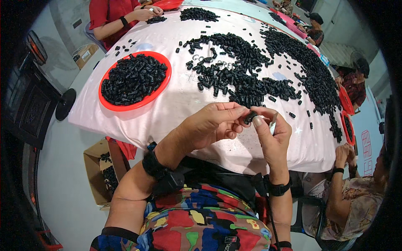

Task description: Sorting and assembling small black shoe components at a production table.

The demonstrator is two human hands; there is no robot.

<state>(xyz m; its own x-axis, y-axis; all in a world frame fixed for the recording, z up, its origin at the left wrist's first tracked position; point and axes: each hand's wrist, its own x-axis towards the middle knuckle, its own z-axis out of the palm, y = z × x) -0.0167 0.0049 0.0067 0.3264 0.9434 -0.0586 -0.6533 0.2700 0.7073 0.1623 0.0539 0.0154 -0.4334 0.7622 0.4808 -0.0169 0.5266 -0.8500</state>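
Note:
In front of me, over the near part of the cloth-covered table, my hands meet at one small black cylindrical piece [250, 117]. My right hand [274, 133] is closed, pinching the piece between thumb and forefinger. A thin pale strip [273, 123] sticks out by its fingers; its kind I cannot make out. My left hand [222, 121] is closed too, thumb and fingertips against the piece's left side. Just beyond my fingers lies a spread pile of similar black pieces [247, 85]. To the left, a red basin [166, 79] is heaped with more of them.
A pale pink cloth [180, 125] covers the table. Another long black pile [312, 77] curves along the right. A cardboard box [94, 180] with black pieces stands on the floor at left. Co-workers sit around: a person in red [102, 21], another at right [347, 201].

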